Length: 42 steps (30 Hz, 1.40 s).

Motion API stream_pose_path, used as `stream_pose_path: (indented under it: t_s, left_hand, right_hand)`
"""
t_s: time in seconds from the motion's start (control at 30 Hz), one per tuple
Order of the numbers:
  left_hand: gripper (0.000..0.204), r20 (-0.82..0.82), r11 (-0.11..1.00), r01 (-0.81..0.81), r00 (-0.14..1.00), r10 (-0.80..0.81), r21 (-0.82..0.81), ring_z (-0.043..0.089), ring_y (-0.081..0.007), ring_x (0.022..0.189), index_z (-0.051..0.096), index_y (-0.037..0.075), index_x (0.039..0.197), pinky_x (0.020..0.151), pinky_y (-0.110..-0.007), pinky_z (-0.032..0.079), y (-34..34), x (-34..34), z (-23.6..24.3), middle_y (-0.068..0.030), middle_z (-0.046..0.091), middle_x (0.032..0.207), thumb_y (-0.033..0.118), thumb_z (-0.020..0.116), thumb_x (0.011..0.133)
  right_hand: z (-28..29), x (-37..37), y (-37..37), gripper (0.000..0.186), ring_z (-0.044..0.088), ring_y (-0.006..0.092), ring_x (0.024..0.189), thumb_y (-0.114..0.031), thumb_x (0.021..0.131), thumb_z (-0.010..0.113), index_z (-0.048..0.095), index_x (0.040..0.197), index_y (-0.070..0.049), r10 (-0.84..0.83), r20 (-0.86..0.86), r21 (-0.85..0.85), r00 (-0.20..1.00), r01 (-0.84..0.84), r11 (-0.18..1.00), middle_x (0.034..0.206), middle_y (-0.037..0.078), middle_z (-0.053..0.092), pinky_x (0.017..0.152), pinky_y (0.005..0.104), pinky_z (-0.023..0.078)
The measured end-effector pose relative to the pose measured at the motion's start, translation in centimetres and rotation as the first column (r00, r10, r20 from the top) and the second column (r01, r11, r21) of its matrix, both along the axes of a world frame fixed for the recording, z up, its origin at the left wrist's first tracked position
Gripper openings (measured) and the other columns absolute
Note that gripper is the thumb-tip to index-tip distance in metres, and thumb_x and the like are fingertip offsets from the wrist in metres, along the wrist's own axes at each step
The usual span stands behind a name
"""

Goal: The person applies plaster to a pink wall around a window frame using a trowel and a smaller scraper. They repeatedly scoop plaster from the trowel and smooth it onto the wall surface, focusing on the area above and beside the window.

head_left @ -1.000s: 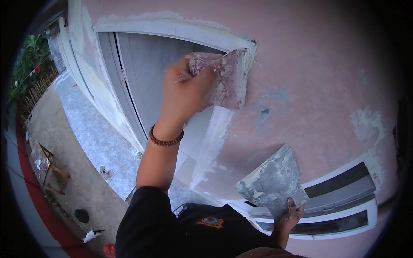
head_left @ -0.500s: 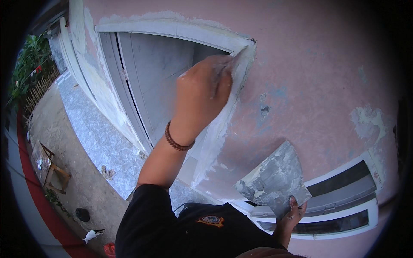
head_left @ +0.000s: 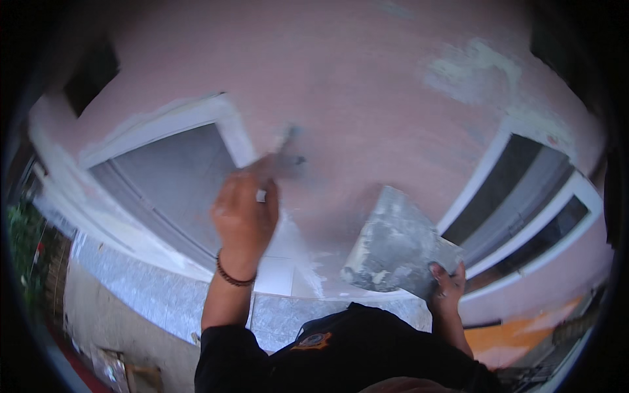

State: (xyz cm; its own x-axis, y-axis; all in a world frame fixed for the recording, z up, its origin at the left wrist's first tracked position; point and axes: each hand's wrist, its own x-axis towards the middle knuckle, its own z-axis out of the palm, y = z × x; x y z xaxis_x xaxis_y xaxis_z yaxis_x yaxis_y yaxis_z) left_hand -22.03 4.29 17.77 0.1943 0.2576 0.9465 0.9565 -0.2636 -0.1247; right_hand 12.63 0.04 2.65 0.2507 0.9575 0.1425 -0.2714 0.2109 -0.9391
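Observation:
My left hand [head_left: 244, 213], with a beaded bracelet at the wrist, is raised before the pink wall [head_left: 341, 85]. Its fingers are closed around a putty knife [head_left: 274, 168], smeared by motion, whose blade end points up at the wall. Whether the blade touches the wall I cannot tell. Near the blade is a small dark blemish in the plaster. At the right, my right hand [head_left: 448, 288] grips a grey plaster board [head_left: 393, 249] by its narrow end, thumb on top. Pale filler is smeared over its face.
A doorway with a white frame [head_left: 154, 134] stands at the left, a white-framed window [head_left: 524, 196] at the right. A pale filler patch [head_left: 478, 72] marks the wall above the window. Grey-blue tiles [head_left: 151, 281] edge the ground below; a wooden piece [head_left: 144, 378] lies at the lower left.
My view has turned to the right. My left hand has moved from the door frame's corner to the wall beside it, lower down. The board stays in my right hand.

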Motion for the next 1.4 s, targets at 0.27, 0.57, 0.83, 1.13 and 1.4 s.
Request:
stream_pose_path:
  t_s: [0.27, 0.57, 0.83, 1.13, 1.4]
  left_hand:
    - [0.031, 0.114, 0.992, -0.081, 0.991, 0.070, 0.096, 0.073, -0.0272, 0.092, 0.069, 0.005, 0.112, 0.077, -0.034, 0.059, 1.2, -1.9, 0.7, -0.0131, 0.074, 0.105, -0.005, 0.070, 0.083]
    - [0.041, -0.075, 0.971, -0.182, 0.978, 0.195, 0.157, 0.069, -0.0303, 0.110, 0.065, -0.003, 0.121, 0.084, -0.036, 0.060, 4.3, -1.2, -0.9, -0.0191, 0.068, 0.123, 0.000, 0.066, 0.080]
    - [0.035, 0.009, 0.979, -0.122, 0.993, 0.122, 0.161, 0.070, -0.0272, 0.108, 0.068, 0.000, 0.117, 0.086, -0.036, 0.060, 1.0, -0.2, 0.7, -0.0170, 0.070, 0.117, -0.003, 0.060, 0.084]
    - [0.037, -0.072, 0.994, 0.058, 0.995, -0.064, -0.090, 0.070, -0.0252, 0.108, 0.068, 0.003, 0.116, 0.083, -0.034, 0.061, 0.3, -0.7, -0.4, -0.0126, 0.071, 0.116, -0.006, 0.062, 0.081]
    - [0.048, -0.090, 0.976, -0.191, 0.975, 0.201, 0.102, 0.068, -0.0273, 0.112, 0.065, 0.002, 0.124, 0.087, -0.034, 0.059, 3.4, -2.0, -1.6, -0.0155, 0.067, 0.125, -0.008, 0.061, 0.078]
  right_hand:
    - [-1.4, 0.3, 0.1, 0.054, 0.061, 0.0255, 0.105, -0.009, 0.079, 0.070, 0.054, 0.130, 0.002, -0.131, -0.138, -0.023, 0.982, 0.129, 0.991, 0.118, 0.013, 0.063, 0.095, 0.0372, 0.046]
    - [-1.6, 1.9, 0.1, 0.062, 0.060, 0.0278, 0.110, -0.013, 0.078, 0.071, 0.051, 0.134, 0.003, -0.041, -0.099, 0.011, 0.994, 0.042, 0.999, 0.121, 0.015, 0.061, 0.099, 0.0385, 0.045]
    - [-1.9, 2.7, 0.9, 0.062, 0.060, 0.0258, 0.108, -0.013, 0.078, 0.073, 0.050, 0.133, 0.004, 0.015, -0.134, 0.026, 0.991, -0.012, 1.000, 0.120, 0.014, 0.061, 0.098, 0.0373, 0.045]
    - [-1.9, 2.8, 0.8, 0.056, 0.060, 0.0244, 0.107, -0.010, 0.081, 0.071, 0.051, 0.132, 0.002, 0.005, -0.080, -0.004, 0.997, -0.005, 1.000, 0.119, 0.013, 0.061, 0.097, 0.0376, 0.045]
    - [-1.4, 2.4, 0.6, 0.054, 0.060, 0.0245, 0.107, -0.009, 0.082, 0.069, 0.052, 0.132, 0.002, 0.031, -0.116, 0.028, 0.993, -0.028, 0.999, 0.120, 0.013, 0.061, 0.096, 0.0364, 0.046]
